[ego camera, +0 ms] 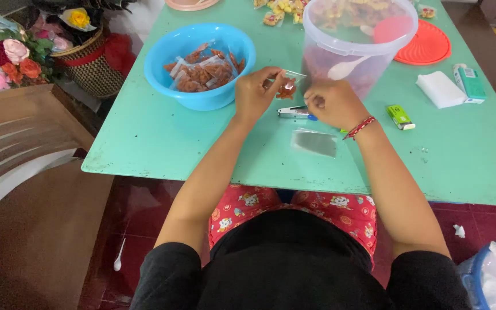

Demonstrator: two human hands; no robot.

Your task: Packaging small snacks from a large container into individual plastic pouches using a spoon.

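My left hand [255, 92] and my right hand [335, 104] meet over a green table [156, 138]. Between their fingertips they pinch a small clear plastic bag [287, 87] with reddish-brown snack pieces inside. A red cord bracelet sits on my right wrist. Just below the hands lies a stapler [294, 112] with a silver body and blue tip. An empty clear bag [315, 142] lies flat on the table near my right forearm.
A blue bowl [167, 51] of filled snack bags stands left of the hands. A large clear tub [360, 43] with a white spoon stands behind them, an orange lid [429, 46] beside it. A green lighter [400, 116], white tissue [440, 89] and a small box lie right.
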